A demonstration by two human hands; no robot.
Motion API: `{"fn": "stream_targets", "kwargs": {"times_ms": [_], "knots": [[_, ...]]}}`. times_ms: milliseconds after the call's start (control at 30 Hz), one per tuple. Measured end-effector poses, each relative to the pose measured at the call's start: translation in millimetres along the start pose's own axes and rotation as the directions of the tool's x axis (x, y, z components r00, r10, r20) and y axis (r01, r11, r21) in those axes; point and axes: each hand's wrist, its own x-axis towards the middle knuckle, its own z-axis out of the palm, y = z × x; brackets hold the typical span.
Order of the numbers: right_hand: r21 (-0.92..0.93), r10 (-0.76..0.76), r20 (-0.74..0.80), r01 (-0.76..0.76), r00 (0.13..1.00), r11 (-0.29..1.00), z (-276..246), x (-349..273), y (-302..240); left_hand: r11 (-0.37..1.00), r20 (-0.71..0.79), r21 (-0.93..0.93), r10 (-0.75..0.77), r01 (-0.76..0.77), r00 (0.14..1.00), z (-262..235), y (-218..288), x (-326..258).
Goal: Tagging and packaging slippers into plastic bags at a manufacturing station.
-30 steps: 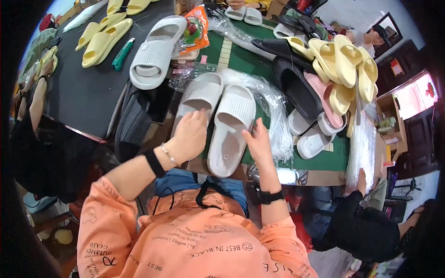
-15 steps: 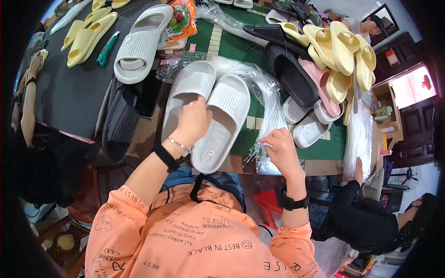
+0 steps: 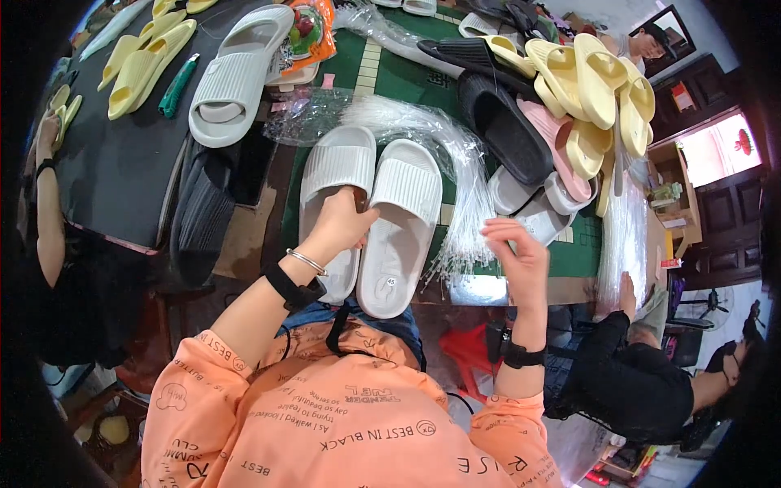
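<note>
A single pale grey slide lies near the bench's far left edge, on a dark mat, with yellow slides and a green tool beside it. Toward the far right corner, a black slide sits under heaped yellow slippers. An orange packet rests at the far edge.

Left hand covers the heel end of the left white slide; its fingertips hidden between the pair. Round sticker on right white slide: print too small to tell. Right hand: whatever it pinches from the clear strand bundle is too thin to make out.
</note>
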Motion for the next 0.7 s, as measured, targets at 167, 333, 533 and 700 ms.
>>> {"fn": "stream_targets", "kwargs": {"times_ms": [167, 333, 533, 700], "knots": [[0.268, -0.365, -0.355, 0.467, 0.861, 0.843, -23, 11, -51, 1.000, 0.001, 0.013, 0.014, -0.014, 1.000, -4, -3, -1], [0.685, -0.503, -0.217, 0.498, 0.836, 0.532, -32, -27, -113, 0.999, 0.024, -0.035, 0.016, -0.015, 1.000, -4, -1, -5], [0.152, 0.197, 0.061, -0.204, 0.978, 0.967, 74, -3, -90, 0.955, 0.138, 0.219, 0.173, -0.200, 0.975, -30, 8, -42], [0.289, 0.309, 0.152, -0.342, 0.939, 0.894, 123, -6, -27, 0.913, 0.132, -0.246, 0.364, -0.325, 0.922, -23, 18, -60]]}}
